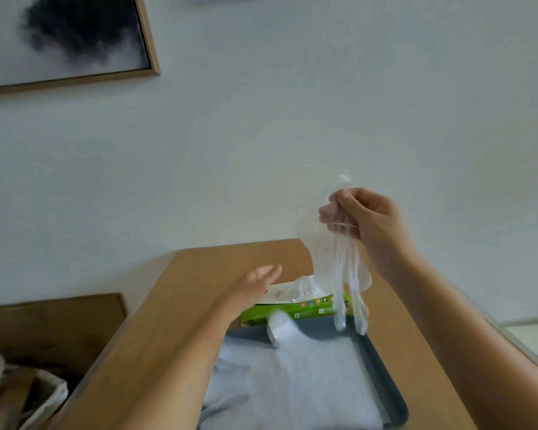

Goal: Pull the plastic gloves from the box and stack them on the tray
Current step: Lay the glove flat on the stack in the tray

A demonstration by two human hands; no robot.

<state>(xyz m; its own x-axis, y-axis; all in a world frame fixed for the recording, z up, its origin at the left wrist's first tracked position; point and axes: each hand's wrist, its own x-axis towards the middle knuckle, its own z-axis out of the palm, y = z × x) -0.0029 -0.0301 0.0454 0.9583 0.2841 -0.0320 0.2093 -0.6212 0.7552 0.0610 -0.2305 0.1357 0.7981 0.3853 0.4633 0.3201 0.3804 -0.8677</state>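
A green glove box (295, 311) lies on the wooden table (174, 305) behind a grey tray (382, 367). Clear plastic bunches out of the box's top opening. My right hand (367, 225) is raised above the box and grips a clear plastic glove (339, 274), whose fingers dangle down to the tray's far edge. My left hand (255, 283) hovers with straight fingers at the box's left end; whether it touches the box is unclear. A stack of clear gloves (292, 383) lies flat in the tray, partly hidden by my left forearm.
The table stands against a white wall (261, 135) with a framed dark picture (75, 41) at upper left. Lower left, beside the table, a wooden surface (44, 321) and a woven basket (44, 398) are visible.
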